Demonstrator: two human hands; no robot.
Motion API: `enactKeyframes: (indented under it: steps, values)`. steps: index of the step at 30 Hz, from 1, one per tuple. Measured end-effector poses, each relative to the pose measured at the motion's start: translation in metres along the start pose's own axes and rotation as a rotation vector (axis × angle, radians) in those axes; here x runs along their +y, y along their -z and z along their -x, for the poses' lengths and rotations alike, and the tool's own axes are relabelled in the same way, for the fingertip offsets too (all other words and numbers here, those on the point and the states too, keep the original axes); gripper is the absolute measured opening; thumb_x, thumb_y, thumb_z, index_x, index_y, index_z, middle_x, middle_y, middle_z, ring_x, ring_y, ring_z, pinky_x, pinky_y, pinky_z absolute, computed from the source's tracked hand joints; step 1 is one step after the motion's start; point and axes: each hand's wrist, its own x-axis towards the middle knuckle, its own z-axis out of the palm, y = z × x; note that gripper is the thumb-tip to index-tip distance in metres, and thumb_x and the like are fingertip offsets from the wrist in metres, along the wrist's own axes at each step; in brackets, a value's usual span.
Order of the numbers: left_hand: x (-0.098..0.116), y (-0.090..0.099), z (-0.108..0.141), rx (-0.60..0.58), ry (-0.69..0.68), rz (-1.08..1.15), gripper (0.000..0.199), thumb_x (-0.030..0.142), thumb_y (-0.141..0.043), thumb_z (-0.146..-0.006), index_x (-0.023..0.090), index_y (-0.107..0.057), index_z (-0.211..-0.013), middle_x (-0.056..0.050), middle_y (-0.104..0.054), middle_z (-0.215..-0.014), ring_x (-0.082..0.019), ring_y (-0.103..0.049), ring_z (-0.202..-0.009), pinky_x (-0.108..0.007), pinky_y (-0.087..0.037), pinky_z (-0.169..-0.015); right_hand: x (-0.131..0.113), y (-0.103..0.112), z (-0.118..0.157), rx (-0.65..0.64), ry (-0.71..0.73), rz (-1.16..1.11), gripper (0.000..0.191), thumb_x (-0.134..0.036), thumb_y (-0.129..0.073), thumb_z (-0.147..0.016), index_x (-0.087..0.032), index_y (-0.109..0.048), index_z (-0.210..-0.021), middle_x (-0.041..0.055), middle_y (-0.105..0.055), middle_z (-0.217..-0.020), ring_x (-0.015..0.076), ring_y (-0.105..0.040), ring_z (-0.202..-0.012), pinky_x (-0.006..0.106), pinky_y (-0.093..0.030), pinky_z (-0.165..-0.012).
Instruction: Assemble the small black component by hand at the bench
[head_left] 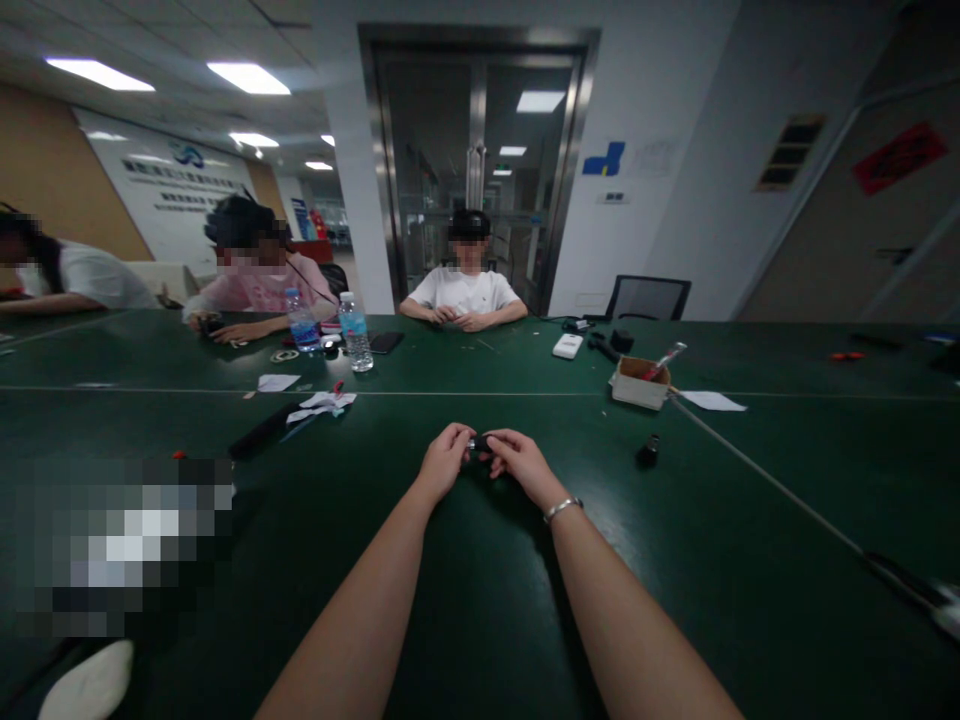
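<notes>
A green tabletop (480, 620) spreads beneath the arms; two bottles (357, 337) stand beyond to the left, a box (640, 393) to the right, all well apart from the work. The left hand (446, 460) and right hand (523, 462) nearly meet, fingertips pinched on the dark piece (482, 442) between them; a black part (648, 453) lies off right; handling seems under way, but what is done or left I cannot tell.

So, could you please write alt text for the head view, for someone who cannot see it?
The wearer's left hand and right hand hold a small black-and-silver object at a green table. Farther off are two plastic bottles, a small open box and, opposite, a person in white.
</notes>
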Motion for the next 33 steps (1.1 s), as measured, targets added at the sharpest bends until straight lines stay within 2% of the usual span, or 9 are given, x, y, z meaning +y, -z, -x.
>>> enactKeyframes:
  steps: [10, 13, 17, 20, 23, 27, 33]
  values:
    - [-0.0016, 0.0001, -0.0003, -0.012, -0.034, -0.019, 0.022, 0.031, -0.049, -0.08, 0.021, -0.059, -0.097, 0.0, -0.056, -0.076, -0.011, -0.051, -0.063, -0.019, -0.037, -0.051, -0.0006, -0.0007, 0.0006, 0.005, -0.001, 0.008, 0.032, -0.034, -0.07, -0.075, -0.013, -0.063, -0.098, 0.0028, -0.068, -0.066, 0.0078, -0.057, -0.044, 0.02, -0.051, -0.046]
    - [-0.0012, 0.0003, 0.0004, -0.032, -0.029, -0.01, 0.024, 0.036, -0.046, -0.083, 0.02, -0.059, -0.097, 0.001, -0.054, -0.07, -0.011, -0.05, -0.06, -0.02, -0.036, -0.05, -0.0012, -0.001, 0.0013, 0.016, -0.006, 0.01, 0.031, -0.034, -0.069, -0.076, -0.013, -0.063, -0.097, 0.0031, -0.068, -0.065, 0.0081, -0.058, -0.044, 0.02, -0.051, -0.046]
    - [-0.0009, 0.0004, 0.0002, -0.032, -0.06, 0.005, 0.024, 0.035, -0.05, -0.081, 0.02, -0.059, -0.097, 0.001, -0.056, -0.073, -0.011, -0.051, -0.062, -0.019, -0.036, -0.052, -0.0034, -0.0016, 0.0029, 0.007, -0.004, 0.006, 0.031, -0.035, -0.068, -0.076, -0.013, -0.063, -0.097, 0.003, -0.068, -0.065, 0.0079, -0.057, -0.045, 0.02, -0.051, -0.046]
    - [-0.0014, 0.0003, -0.0004, -0.033, -0.039, 0.004, 0.027, 0.039, -0.046, -0.084, 0.019, -0.06, -0.096, 0.002, -0.053, -0.066, -0.011, -0.048, -0.057, -0.02, -0.036, -0.051, -0.004, -0.0019, 0.0034, 0.009, -0.009, 0.004, 0.031, -0.036, -0.069, -0.075, -0.013, -0.063, -0.095, 0.0025, -0.067, -0.064, 0.0078, -0.057, -0.045, 0.02, -0.051, -0.046]
    - [-0.0018, 0.0002, -0.0005, -0.036, -0.053, -0.01, 0.025, 0.036, -0.048, -0.083, 0.02, -0.06, -0.097, 0.001, -0.056, -0.072, -0.011, -0.05, -0.061, -0.02, -0.036, -0.052, -0.0036, -0.0019, 0.0033, 0.01, -0.006, 0.003, 0.031, -0.036, -0.069, -0.075, -0.013, -0.063, -0.095, 0.0023, -0.067, -0.064, 0.0079, -0.057, -0.045, 0.02, -0.051, -0.047]
    - [-0.0019, 0.0, 0.0001, -0.041, -0.035, -0.013, 0.026, 0.037, -0.045, -0.085, 0.019, -0.06, -0.097, 0.002, -0.053, -0.066, -0.01, -0.047, -0.056, -0.02, -0.035, -0.049, -0.0041, -0.0021, 0.0038, 0.009, -0.01, 0.007, 0.031, -0.035, -0.069, -0.075, -0.013, -0.063, -0.095, 0.0026, -0.067, -0.064, 0.0079, -0.057, -0.046, 0.02, -0.051, -0.047]
    - [0.0015, 0.0002, 0.0018, -0.05, -0.048, -0.018, 0.024, 0.034, -0.046, -0.084, 0.019, -0.06, -0.097, 0.0, -0.057, -0.075, -0.012, -0.051, -0.063, -0.02, -0.037, -0.052, -0.0048, -0.0027, 0.0041, 0.014, -0.009, 0.009, 0.03, -0.036, -0.069, -0.076, -0.013, -0.064, -0.094, 0.0028, -0.067, -0.065, 0.0077, -0.057, -0.046, 0.019, -0.051, -0.046]
